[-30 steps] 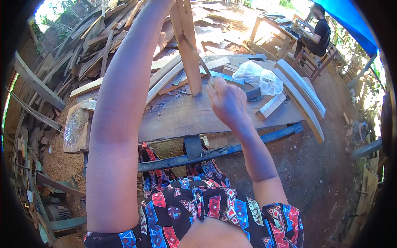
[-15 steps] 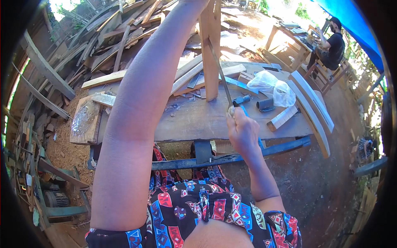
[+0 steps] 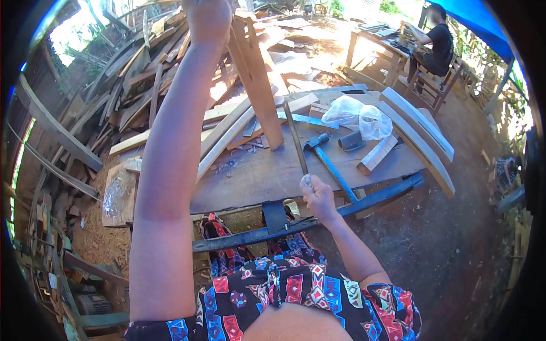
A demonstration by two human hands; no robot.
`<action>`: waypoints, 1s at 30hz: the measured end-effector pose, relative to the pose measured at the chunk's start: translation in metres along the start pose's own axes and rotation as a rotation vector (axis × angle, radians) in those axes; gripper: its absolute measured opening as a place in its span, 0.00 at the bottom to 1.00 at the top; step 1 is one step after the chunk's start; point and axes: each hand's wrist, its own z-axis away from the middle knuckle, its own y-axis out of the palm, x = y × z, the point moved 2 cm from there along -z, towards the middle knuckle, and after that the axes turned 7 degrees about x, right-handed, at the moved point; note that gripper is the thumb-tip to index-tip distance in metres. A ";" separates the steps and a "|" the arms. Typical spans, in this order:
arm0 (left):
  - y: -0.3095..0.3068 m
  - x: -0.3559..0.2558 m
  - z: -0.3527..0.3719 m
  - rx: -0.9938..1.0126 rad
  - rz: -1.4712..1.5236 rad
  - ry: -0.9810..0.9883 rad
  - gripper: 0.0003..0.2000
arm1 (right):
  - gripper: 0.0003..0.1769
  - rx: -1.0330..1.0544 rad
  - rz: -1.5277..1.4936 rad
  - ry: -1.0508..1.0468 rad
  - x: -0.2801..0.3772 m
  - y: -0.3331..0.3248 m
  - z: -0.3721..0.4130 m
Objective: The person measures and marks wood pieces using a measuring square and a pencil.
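My left hand (image 3: 209, 24) is high at the top edge, closed at the upper end of a slotted wooden piece (image 3: 257, 79); its fingers are partly hidden. The piece leans, its lower end on the wooden workbench (image 3: 244, 184). My right hand (image 3: 319, 199) is wrapped round the pale handle of a long, thin metal file (image 3: 297, 139). The file points up and away, with its tip a little to the right of the wooden piece. A hammer (image 3: 335, 169) with a blue handle lies just beyond my right hand.
A clear plastic bag (image 3: 358, 117), a dark tube (image 3: 351, 141), a wood block (image 3: 377, 154) and curved wooden slats (image 3: 418, 139) lie on the bench's right. Scrap wood (image 3: 128, 85) is heaped behind on the left. Another person (image 3: 438, 48) sits at a table at the back right.
The wooden piece has tipped, its top going left with my left hand, which now shows. My right hand has drawn the file back towards me and away from the wood, uncovering the hammer.
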 end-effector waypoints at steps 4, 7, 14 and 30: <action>-0.016 0.014 -0.010 0.037 -0.027 0.040 0.24 | 0.10 0.037 -0.216 0.121 -0.051 0.017 0.002; -0.011 0.008 -0.006 0.044 -0.013 -0.022 0.24 | 0.08 0.068 -0.536 0.200 -0.052 0.012 0.006; 0.029 -0.008 0.009 0.244 -0.077 0.073 0.22 | 0.06 0.070 -0.602 0.181 -0.050 0.012 0.004; 0.021 -0.026 -0.001 0.168 0.074 -0.062 0.17 | 0.08 0.039 -0.515 0.129 -0.046 0.014 0.003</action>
